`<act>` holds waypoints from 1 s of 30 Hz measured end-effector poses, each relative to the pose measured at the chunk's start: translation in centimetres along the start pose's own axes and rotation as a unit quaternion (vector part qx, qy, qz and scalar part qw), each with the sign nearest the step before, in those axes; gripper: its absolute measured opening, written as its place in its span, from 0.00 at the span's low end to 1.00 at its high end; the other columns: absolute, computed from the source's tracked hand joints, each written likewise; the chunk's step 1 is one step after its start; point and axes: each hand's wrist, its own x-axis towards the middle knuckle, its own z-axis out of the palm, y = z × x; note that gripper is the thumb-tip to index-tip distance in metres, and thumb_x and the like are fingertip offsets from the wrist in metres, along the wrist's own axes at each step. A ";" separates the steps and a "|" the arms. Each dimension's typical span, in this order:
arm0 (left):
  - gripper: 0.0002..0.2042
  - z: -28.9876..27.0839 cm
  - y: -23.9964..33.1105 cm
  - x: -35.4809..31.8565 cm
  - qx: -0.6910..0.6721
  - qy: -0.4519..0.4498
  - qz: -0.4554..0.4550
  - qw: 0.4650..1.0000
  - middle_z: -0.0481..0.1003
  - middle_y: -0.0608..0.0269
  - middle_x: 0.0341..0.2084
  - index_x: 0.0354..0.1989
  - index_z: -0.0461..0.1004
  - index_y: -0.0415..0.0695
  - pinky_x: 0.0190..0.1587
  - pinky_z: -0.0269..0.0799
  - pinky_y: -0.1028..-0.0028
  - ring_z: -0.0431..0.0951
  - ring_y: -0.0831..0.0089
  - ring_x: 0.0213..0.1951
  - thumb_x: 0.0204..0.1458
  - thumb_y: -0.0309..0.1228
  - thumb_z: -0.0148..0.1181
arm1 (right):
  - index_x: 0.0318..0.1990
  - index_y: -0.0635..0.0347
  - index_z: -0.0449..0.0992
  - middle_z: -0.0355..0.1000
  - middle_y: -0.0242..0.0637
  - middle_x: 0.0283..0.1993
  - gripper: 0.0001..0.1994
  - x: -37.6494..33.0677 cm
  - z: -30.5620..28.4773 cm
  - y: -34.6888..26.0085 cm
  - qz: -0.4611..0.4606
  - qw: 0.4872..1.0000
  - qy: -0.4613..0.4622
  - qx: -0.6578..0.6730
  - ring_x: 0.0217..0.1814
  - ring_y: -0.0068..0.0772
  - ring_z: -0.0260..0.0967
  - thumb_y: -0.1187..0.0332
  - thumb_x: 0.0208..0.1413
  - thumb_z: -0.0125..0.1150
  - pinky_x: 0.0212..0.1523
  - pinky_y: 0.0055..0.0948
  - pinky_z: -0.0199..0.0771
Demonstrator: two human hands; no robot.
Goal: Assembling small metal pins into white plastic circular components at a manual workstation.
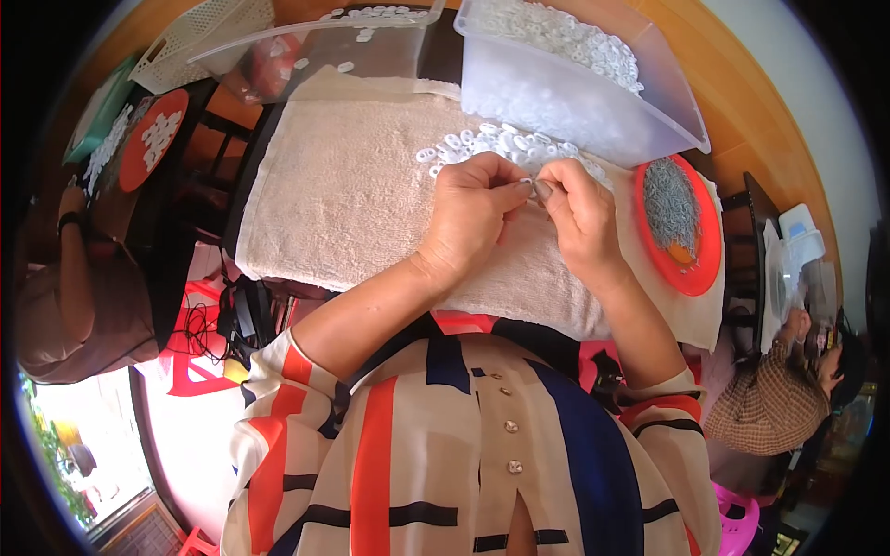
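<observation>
My left hand (471, 211) is closed, pinching a small white plastic piece (527, 183) between thumb and forefinger. Right against it, the thumb and forefinger of my right hand (586, 218) are pressed together at the same piece; whether they also hold something small of their own is hidden. Just beyond my hands, a loose heap of white plastic pieces (505, 141), oval with holes, lies on a beige towel (343, 185). To the right of my right hand, a red plate (709, 246) holds a pile of thin grey metal nails or pins (671, 208).
A translucent bin (575, 116) full of white pieces stands behind the heap. Left of it is a clear tub (389, 69) with a few pieces. A co-worker's arm (76, 269) is at a left table with a red plate (133, 165); another person (774, 403) sits at right.
</observation>
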 end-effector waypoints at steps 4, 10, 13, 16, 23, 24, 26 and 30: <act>0.02 -0.1 0.4 -0.1 -0.025 0.015 0.008 1.000 0.70 0.67 0.18 0.29 0.73 0.36 0.15 0.59 0.80 0.66 0.83 0.18 0.52 0.20 0.59 | 0.37 0.66 0.70 0.67 0.33 0.26 0.02 0.4 0.2 -0.8 0.012 1.000 0.013 0.007 0.28 0.20 0.64 0.76 0.60 0.52 0.30 0.23 0.65; 0.01 -4.9 2.8 -0.7 -0.109 0.140 0.124 0.976 0.72 0.63 0.21 0.31 0.74 0.36 0.19 0.63 0.78 0.68 0.78 0.18 0.53 0.21 0.58 | 0.36 0.63 0.73 0.69 0.35 0.28 0.02 3.9 0.4 -1.8 0.008 1.000 -0.013 -0.002 0.30 0.25 0.67 0.76 0.57 0.55 0.32 0.24 0.67; 0.02 -7.6 3.3 -0.7 -0.134 0.192 0.158 0.959 0.72 0.62 0.21 0.31 0.74 0.36 0.20 0.63 0.79 0.68 0.78 0.19 0.53 0.21 0.58 | 0.35 0.61 0.74 0.71 0.37 0.29 0.03 6.1 2.4 -1.8 -0.118 0.986 -0.032 -0.112 0.32 0.33 0.71 0.77 0.53 0.56 0.33 0.29 0.70; 0.02 -8.7 2.8 -0.8 -0.134 0.225 0.166 0.951 0.72 0.61 0.22 0.32 0.73 0.35 0.20 0.63 0.79 0.69 0.77 0.19 0.54 0.22 0.58 | 0.33 0.59 0.76 0.72 0.37 0.31 0.06 7.7 5.3 -1.7 -0.203 0.961 -0.055 -0.182 0.36 0.43 0.71 0.78 0.46 0.58 0.35 0.38 0.69; 0.03 -8.9 2.4 -1.0 -0.153 0.195 0.119 0.961 0.72 0.62 0.22 0.33 0.73 0.35 0.20 0.64 0.78 0.69 0.77 0.20 0.54 0.22 0.59 | 0.31 0.57 0.77 0.69 0.34 0.35 0.05 8.5 7.8 -1.1 -0.227 0.899 -0.145 -0.345 0.44 0.38 0.67 0.71 0.44 0.62 0.44 0.36 0.60; 0.03 -8.8 2.4 -0.9 -0.148 0.190 0.104 0.965 0.72 0.62 0.22 0.33 0.73 0.35 0.20 0.64 0.78 0.69 0.77 0.20 0.54 0.23 0.59 | 0.31 0.58 0.77 0.68 0.34 0.35 0.06 8.3 7.8 -1.1 -0.204 0.905 -0.154 -0.340 0.45 0.39 0.67 0.71 0.44 0.63 0.45 0.36 0.60; 0.03 -8.6 2.2 -0.6 -0.141 0.183 0.088 0.969 0.72 0.62 0.22 0.33 0.73 0.35 0.20 0.64 0.78 0.70 0.77 0.20 0.54 0.23 0.59 | 0.33 0.58 0.77 0.70 0.33 0.36 0.06 8.1 7.5 -1.2 -0.197 0.911 -0.150 -0.330 0.43 0.36 0.68 0.71 0.46 0.62 0.44 0.35 0.61; 0.04 -7.9 2.2 -0.7 -0.111 0.168 0.102 0.974 0.73 0.63 0.23 0.33 0.74 0.35 0.20 0.64 0.79 0.70 0.79 0.21 0.54 0.24 0.60 | 0.37 0.60 0.75 0.74 0.31 0.36 0.05 7.2 5.9 -1.8 0.081 0.986 -0.135 0.062 0.40 0.27 0.72 0.72 0.53 0.60 0.42 0.28 0.66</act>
